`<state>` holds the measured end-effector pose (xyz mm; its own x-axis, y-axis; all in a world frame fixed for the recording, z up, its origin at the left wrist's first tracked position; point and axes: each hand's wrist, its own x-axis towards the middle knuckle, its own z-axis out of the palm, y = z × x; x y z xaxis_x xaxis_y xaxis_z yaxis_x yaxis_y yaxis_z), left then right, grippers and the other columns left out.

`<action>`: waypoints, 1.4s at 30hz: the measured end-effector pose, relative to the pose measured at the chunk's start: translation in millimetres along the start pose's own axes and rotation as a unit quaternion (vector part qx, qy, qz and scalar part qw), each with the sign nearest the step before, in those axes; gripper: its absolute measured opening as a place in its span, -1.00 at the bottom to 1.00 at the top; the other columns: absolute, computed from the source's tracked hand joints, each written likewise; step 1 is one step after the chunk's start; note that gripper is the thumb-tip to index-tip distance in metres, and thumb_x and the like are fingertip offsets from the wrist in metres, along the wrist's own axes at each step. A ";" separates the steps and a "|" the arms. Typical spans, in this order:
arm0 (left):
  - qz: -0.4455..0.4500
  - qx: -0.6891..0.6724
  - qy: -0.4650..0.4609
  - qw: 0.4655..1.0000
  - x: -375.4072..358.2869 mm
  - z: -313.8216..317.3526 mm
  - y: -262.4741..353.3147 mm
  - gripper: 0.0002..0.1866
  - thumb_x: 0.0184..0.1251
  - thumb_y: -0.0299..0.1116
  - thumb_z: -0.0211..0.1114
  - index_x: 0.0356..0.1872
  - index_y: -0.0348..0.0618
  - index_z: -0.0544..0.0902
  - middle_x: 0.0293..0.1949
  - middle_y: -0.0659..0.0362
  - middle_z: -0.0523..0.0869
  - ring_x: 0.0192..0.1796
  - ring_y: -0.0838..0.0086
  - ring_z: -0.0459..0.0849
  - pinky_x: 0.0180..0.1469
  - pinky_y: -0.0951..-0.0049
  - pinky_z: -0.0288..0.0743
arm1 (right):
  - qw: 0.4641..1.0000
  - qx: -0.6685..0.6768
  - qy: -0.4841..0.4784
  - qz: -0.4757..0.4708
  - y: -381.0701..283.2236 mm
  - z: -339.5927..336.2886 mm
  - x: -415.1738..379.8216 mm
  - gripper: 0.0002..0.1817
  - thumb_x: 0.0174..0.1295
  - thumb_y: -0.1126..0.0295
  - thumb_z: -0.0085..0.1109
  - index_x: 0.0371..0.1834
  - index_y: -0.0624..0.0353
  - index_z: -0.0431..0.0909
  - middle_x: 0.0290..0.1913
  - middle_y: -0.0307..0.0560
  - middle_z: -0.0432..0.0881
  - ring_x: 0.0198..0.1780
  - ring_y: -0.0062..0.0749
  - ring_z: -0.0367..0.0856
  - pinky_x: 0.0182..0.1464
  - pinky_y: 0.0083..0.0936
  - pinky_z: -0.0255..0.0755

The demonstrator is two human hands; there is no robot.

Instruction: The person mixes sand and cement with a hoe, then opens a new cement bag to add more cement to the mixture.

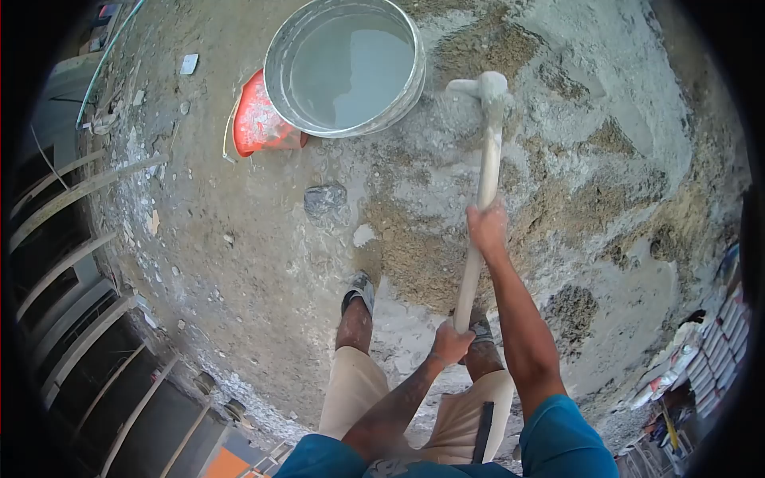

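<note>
My left hand (452,344) is closed around the lower end of a hoe's (491,155) pale wooden handle, close to my body. Farther up the same handle, my right hand (488,225) is wrapped round it. The hoe's head is coated in grey and rests at or just above a patch of grey powder and sandy mix (454,119); its blade edge is hard to make out. Left of the hoe head stands a large round tub (414,84) holding greyish water (343,68).
A red bucket (267,119) lies tilted against the tub. A grey stone (325,201) sits on the ground before my foot (360,291). Wooden poles (80,191) line the left side. Stacked blocks (721,346) stand at the right edge. A hose (103,64) runs along the upper left.
</note>
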<state>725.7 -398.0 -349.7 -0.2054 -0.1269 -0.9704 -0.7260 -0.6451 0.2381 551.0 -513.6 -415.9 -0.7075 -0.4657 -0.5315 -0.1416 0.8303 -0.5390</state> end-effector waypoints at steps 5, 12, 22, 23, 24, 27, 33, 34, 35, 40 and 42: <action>0.192 0.066 0.114 0.973 -26.1 6.0 -19.7 -0.71 -0.14 -0.38 0.18 -0.35 -0.35 0.49 -0.54 -0.11 0.56 -0.44 0.07 0.56 -0.40 0.25 0.42 | 0.996 0.082 -0.019 0.036 -3.7 -39.2 -47.6 -0.41 -0.12 0.31 0.14 -0.04 0.45 0.24 -0.28 0.32 0.49 -0.22 0.07 0.52 -0.14 -0.24 0.38; 0.287 -0.046 0.171 0.941 158.1 -61.7 207.9 -0.75 -0.08 -0.41 0.22 -0.43 -0.41 0.44 -0.64 0.05 0.52 -0.69 0.40 0.50 -0.66 0.37 0.33 | 0.982 0.041 0.028 -0.183 -151.3 -5.6 203.3 -0.41 -0.01 0.19 0.09 -0.03 0.41 0.17 -0.26 0.37 0.50 -0.14 0.05 0.52 -0.12 -0.23 0.42; 0.100 -0.482 -0.100 0.864 105.3 -30.6 251.2 -0.74 0.15 -0.31 0.08 -0.30 -0.36 0.47 -0.49 0.09 0.55 -0.52 0.42 0.54 -0.53 0.39 0.38 | 0.963 -0.168 -0.125 -0.167 -126.7 12.4 195.0 -0.38 0.02 0.15 0.08 0.03 0.44 0.21 -0.19 0.31 0.51 -0.11 0.01 0.52 -0.12 -0.29 0.43; 0.085 -0.360 -0.060 0.927 92.5 -25.9 243.4 -0.72 0.18 -0.27 0.07 -0.29 -0.34 0.47 -0.42 0.06 0.55 -0.44 0.39 0.55 -0.43 0.35 0.43 | 0.972 -0.107 -0.168 -0.127 -111.7 6.0 186.8 -0.39 0.02 0.15 0.08 0.01 0.45 0.23 -0.19 0.32 0.51 -0.11 0.01 0.52 -0.12 -0.29 0.43; 0.086 -0.340 -0.057 0.935 90.3 -20.8 227.6 -0.75 0.14 -0.29 0.10 -0.36 -0.34 0.47 -0.51 0.10 0.52 -0.55 0.43 0.50 -0.54 0.39 0.36 | 0.975 -0.106 -0.147 -0.129 -100.6 5.0 172.0 -0.38 0.02 0.15 0.08 0.00 0.48 0.24 -0.22 0.32 0.51 -0.14 0.02 0.53 -0.13 -0.30 0.43; 0.038 -0.345 -0.016 0.938 62.6 -7.7 164.3 -0.85 0.02 -0.42 0.13 -0.54 -0.34 0.45 -0.72 0.20 0.42 -0.79 0.53 0.35 -0.78 0.50 0.14 | 0.980 -0.106 -0.125 -0.109 -61.6 -0.3 104.6 -0.38 0.01 0.14 0.10 -0.06 0.54 0.26 -0.28 0.35 0.51 -0.21 0.06 0.55 -0.17 -0.29 0.44; 0.182 0.058 0.139 0.972 -13.2 19.8 -8.2 -0.65 -0.11 -0.23 0.22 -0.47 -0.40 0.47 -0.57 -0.19 0.55 -0.41 -0.05 0.56 -0.38 0.14 0.44 | 0.964 0.214 -0.089 0.134 50.5 -9.0 -71.0 -0.65 -0.07 0.34 0.05 -0.25 0.36 0.29 -0.70 -0.09 0.41 -0.73 -0.45 0.43 -0.66 -0.49 0.35; 0.138 0.082 0.119 0.980 -25.7 18.6 -25.7 -0.65 -0.12 -0.24 0.20 -0.42 -0.38 0.48 -0.56 -0.17 0.56 -0.42 -0.04 0.56 -0.38 0.15 0.45 | 0.947 0.248 -0.109 0.173 49.9 -15.1 -93.9 -0.69 -0.06 0.38 0.03 -0.28 0.36 0.30 -0.69 -0.10 0.41 -0.73 -0.45 0.43 -0.67 -0.50 0.34; 0.090 0.112 0.092 0.985 -45.3 15.1 -45.9 -0.65 -0.12 -0.25 0.19 -0.37 -0.36 0.48 -0.56 -0.16 0.56 -0.42 -0.03 0.57 -0.37 0.15 0.46 | 0.925 0.284 -0.123 0.219 49.1 -21.8 -122.7 -0.73 -0.06 0.41 0.02 -0.31 0.36 0.31 -0.69 -0.11 0.41 -0.73 -0.46 0.42 -0.68 -0.51 0.34; 0.134 0.138 0.063 0.979 -82.2 -25.1 -79.7 -0.66 -0.16 -0.29 0.17 -0.34 -0.30 0.45 -0.55 -0.14 0.56 -0.43 -0.01 0.57 -0.36 0.16 0.46 | 0.903 0.350 -0.042 0.247 16.4 -33.5 -176.0 -0.83 -0.01 0.44 0.02 -0.43 0.33 0.32 -0.66 -0.09 0.42 -0.69 -0.48 0.43 -0.63 -0.56 0.35; 0.196 0.163 0.088 0.963 -45.5 -47.5 -50.0 -0.70 -0.16 -0.34 0.20 -0.37 -0.32 0.47 -0.53 -0.15 0.56 -0.38 -0.03 0.56 -0.33 0.14 0.45 | 0.942 0.298 0.033 0.152 -5.7 -38.0 -100.9 -0.76 0.02 0.35 0.04 -0.39 0.35 0.35 -0.65 -0.11 0.45 -0.68 -0.50 0.45 -0.62 -0.56 0.36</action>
<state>802.5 -395.8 -319.4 -0.4120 -0.4562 -0.7887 -0.7886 -0.2550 0.5595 596.8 -459.8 -334.4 -0.6970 -0.1984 -0.6891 0.4744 0.5930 -0.6506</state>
